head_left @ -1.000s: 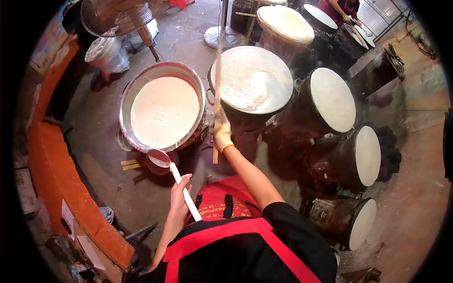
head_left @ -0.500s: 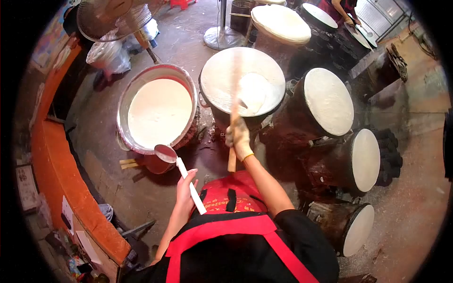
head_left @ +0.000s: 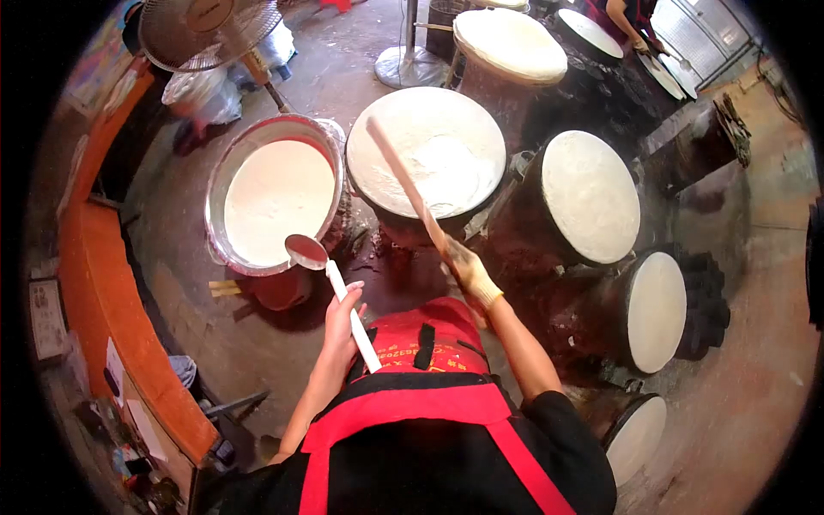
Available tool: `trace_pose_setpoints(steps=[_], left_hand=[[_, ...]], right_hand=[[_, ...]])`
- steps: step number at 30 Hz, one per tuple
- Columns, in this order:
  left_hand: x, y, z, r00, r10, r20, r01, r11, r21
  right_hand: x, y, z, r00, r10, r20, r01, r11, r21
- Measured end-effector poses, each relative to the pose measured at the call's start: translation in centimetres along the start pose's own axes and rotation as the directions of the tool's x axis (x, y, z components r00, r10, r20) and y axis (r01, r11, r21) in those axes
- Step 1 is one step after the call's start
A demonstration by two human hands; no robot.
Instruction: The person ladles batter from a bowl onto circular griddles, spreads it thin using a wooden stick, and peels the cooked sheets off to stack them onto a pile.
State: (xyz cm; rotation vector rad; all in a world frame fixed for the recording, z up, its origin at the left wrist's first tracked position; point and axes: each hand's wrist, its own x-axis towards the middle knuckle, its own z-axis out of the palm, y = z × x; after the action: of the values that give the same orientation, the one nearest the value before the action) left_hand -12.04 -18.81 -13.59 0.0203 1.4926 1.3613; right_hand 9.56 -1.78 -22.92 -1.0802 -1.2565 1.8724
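Note:
My left hand (head_left: 343, 319) is closed round the white handle of a ladle (head_left: 307, 252), whose bowl is at the near rim of a large pot (head_left: 215, 225) of pale batter (head_left: 279, 199). On my right hand (head_left: 468, 273) is a light work glove; its fingers wrap a long wooden spreader (head_left: 402, 172). The spreader slants up and left over a round griddle (head_left: 378, 163). A white patch of wet batter (head_left: 446, 172) lies on that griddle, right of the stick. Whether the spreader touches the surface I cannot tell.
More round griddles coated white stand on the right, including one griddle (head_left: 590, 197) and another (head_left: 657, 312). A fan (head_left: 206, 30) is at the upper left, above an orange counter (head_left: 103, 283). Another person's hand (head_left: 642, 45) works at the far right. A stand base (head_left: 410, 69) is behind.
The spreader has swung from nearly upright to a leftward slant, and my right hand has moved right and down. The ladle bowl appears slightly higher. The batter patch looks more spread.

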Motion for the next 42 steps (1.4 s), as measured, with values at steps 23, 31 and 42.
trace_pose_setpoints(steps=[23, 31, 42], left_hand=[[-0.4, 3.2, 3.4, 0.991, 0.075, 0.109, -0.070, 0.996, -0.056], [0.1, 5.9, 0.2, 0.984, 0.092, 0.153, -0.077, 0.992, -0.103], [0.8, 7.6, -1.7, 0.954, -0.044, 0.298, 0.067, 0.996, -0.067]], right_hand=[[5.2, -8.6, -1.5, 0.907, 0.134, -0.400, -0.206, 0.968, -0.145], [2.1, -3.1, 3.7, 0.749, -0.231, -0.621, 0.214, 0.971, -0.104], [3.2, 1.5, 6.2, 0.757, -0.020, -0.653, 0.408, 0.795, 0.449]])
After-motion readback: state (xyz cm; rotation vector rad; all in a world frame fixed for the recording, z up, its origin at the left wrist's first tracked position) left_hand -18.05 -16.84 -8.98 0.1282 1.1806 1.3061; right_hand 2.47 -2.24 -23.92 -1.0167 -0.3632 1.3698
